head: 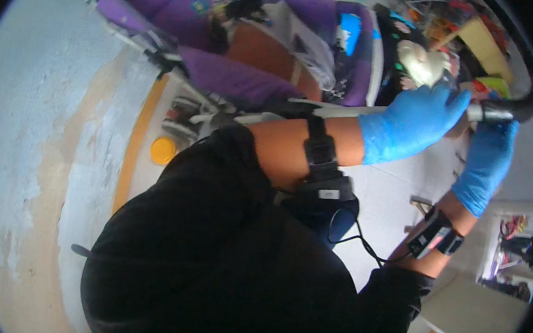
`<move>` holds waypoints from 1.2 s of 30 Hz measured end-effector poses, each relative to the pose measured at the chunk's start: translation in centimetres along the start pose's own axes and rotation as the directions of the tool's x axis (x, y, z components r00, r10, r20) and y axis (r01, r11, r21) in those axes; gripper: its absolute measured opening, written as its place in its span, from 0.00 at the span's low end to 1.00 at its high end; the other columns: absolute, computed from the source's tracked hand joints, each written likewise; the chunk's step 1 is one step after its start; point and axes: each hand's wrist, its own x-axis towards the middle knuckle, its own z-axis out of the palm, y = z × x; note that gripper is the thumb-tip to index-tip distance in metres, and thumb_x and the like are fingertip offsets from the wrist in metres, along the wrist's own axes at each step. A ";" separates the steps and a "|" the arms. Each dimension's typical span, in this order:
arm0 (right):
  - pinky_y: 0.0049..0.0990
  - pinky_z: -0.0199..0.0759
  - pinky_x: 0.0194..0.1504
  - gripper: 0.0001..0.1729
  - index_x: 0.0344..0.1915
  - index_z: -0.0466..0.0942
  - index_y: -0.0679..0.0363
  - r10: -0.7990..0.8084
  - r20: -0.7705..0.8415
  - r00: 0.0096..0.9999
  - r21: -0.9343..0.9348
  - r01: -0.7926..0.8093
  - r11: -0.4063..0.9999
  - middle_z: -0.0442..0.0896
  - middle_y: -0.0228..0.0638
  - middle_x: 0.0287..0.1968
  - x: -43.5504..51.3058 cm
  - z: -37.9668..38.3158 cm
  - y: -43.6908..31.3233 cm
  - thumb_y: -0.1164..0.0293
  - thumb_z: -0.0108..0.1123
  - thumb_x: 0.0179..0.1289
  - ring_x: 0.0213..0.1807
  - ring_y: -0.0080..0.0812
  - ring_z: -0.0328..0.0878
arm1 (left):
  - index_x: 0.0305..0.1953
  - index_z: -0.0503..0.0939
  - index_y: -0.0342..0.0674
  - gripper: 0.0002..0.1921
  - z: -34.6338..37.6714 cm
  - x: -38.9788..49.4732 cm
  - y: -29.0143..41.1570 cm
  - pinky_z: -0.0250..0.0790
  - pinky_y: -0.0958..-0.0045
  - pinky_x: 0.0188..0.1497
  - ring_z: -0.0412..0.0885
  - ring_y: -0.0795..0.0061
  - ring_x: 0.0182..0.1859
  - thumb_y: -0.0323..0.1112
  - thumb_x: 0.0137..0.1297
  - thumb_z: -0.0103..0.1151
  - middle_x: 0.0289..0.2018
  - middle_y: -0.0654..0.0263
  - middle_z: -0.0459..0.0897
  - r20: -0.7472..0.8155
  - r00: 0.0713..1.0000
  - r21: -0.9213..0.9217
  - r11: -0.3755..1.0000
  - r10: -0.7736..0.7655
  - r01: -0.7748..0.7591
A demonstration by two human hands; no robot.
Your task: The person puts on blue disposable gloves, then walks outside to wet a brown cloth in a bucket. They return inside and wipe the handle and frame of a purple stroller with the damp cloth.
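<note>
My left hand, in a blue glove, is at the upper right with its fingers partly curled. Its thumb lies by the pale end of a black hose; a small dark grey part shows at its fingertips, but its grip is unclear. Farther right, my right hand, gloved too, is closed around the hose, which curves up along the picture's rim. Just beyond my left hand is a cream-coloured plush-like thing, blurred, among piled items.
A purple cushioned seat with a pale frame holds a brown item and plastic bags. A yellow lid and a striped shoe-like thing lie near the wall. A yellowish box-like piece sits in the clutter.
</note>
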 end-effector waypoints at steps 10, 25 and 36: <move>0.32 0.59 0.54 0.23 0.49 0.70 0.67 -0.879 0.024 0.475 -0.772 0.568 0.285 0.73 0.44 0.48 -6.0 7.1 2.8 0.67 0.62 0.55 0.49 0.38 0.69 | 0.53 0.69 0.40 0.25 -8.7 -14.9 -10.8 0.62 0.60 0.52 0.73 0.60 0.47 0.31 0.50 0.59 0.42 0.59 0.75 0.261 0.965 -0.121 0.992 0.002 0.031; 0.31 0.63 0.27 0.32 0.26 0.78 0.57 0.146 0.870 0.471 -0.367 0.816 -0.447 0.74 0.34 0.17 -7.5 9.5 3.2 0.36 0.58 0.43 0.19 0.35 0.72 | 0.55 0.67 0.35 0.27 -26.7 -20.1 -25.7 0.52 0.54 0.60 0.67 0.55 0.56 0.41 0.57 0.60 0.51 0.53 0.72 -0.333 0.864 0.400 0.774 -0.377 0.492; 0.32 0.63 0.27 0.30 0.15 0.74 0.54 0.296 0.828 0.476 -0.352 0.853 -0.386 0.73 0.36 0.14 -7.2 9.2 3.2 0.38 0.67 0.28 0.20 0.37 0.73 | 0.44 0.75 0.38 0.19 -17.2 -21.8 -22.0 0.56 0.55 0.59 0.73 0.57 0.50 0.39 0.53 0.62 0.45 0.55 0.77 -0.091 0.863 0.331 0.802 -0.497 0.497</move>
